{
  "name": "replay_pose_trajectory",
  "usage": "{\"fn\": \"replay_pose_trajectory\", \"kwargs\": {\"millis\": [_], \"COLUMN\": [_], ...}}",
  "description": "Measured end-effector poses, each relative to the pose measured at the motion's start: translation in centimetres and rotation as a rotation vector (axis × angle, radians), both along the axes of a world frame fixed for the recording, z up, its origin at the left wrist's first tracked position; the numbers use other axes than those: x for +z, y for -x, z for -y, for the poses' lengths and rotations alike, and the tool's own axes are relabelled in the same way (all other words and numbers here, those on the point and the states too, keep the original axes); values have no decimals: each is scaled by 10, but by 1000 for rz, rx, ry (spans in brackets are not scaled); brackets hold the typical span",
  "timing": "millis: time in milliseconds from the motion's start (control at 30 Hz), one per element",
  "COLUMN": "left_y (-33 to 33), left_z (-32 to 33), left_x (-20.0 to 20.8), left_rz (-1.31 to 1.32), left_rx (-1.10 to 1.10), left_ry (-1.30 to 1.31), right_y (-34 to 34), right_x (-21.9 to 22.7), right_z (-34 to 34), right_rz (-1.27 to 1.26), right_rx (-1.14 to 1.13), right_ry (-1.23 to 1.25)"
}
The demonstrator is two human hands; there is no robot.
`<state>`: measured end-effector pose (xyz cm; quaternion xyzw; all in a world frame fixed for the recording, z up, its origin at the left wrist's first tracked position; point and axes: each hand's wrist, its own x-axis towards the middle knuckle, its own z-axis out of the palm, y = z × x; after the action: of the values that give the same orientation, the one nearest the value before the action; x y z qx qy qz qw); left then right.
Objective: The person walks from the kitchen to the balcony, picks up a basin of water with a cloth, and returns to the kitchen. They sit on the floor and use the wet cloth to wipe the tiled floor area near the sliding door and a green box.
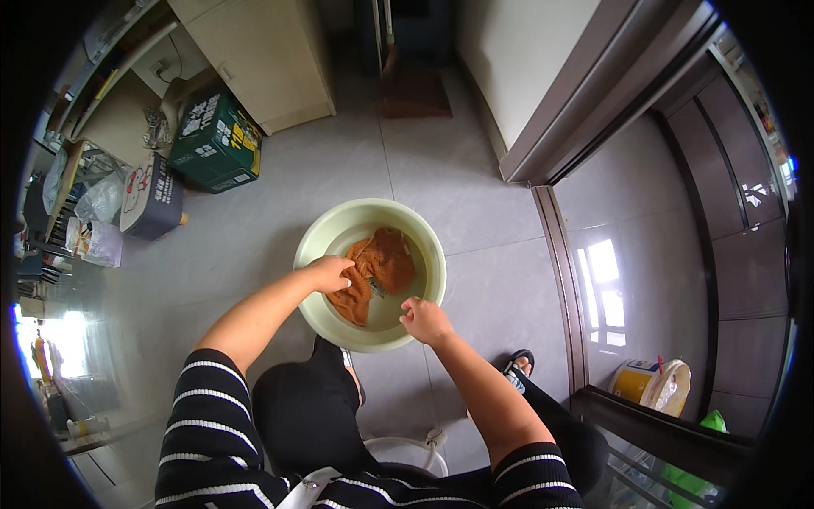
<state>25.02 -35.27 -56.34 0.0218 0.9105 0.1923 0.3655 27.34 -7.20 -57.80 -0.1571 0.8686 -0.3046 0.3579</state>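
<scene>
A pale green plastic basin (432, 254) stands on the floor between my feet. A rust-brown knitted piece of clothing (390, 259) lies crumpled inside it, apparently in shallow water, with one part stretched toward the near left. My left hand (329, 274) reaches over the basin's left rim, its fingers closed on the edge of the knit cloth. Over the near right side of the basin is my right hand (426, 321). Its fingers are curled in, apart from the cloth, and nothing shows in them.
A green cardboard box (219, 140) and a dark storage stool (153, 197) stand at the left, by a pale cabinet (263, 59). A dustpan (415, 92) lies at the far side. To the right are a sliding-door track (558, 271) and a yellow-and-white bucket (653, 386).
</scene>
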Motion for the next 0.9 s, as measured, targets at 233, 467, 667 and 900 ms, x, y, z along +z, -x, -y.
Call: {"fn": "replay_pose_trajectory", "kwargs": {"millis": [233,467,667,900], "left_y": [6,17,-4,-40], "left_z": [-10,-19,-16,-7], "left_x": [-88,-86,-112,-146], "left_rz": [22,104,35,-159], "left_rx": [397,458,157,1227], "left_ry": [28,69,-170,-409], "right_y": [54,50,60,51], "right_x": [-42,-49,-69,-132], "right_z": [24,42,76,115], "right_rz": [-132,17,-121,-78], "right_rx": [-37,104,-58,51], "right_ry": [15,-133,-152,-227]}}
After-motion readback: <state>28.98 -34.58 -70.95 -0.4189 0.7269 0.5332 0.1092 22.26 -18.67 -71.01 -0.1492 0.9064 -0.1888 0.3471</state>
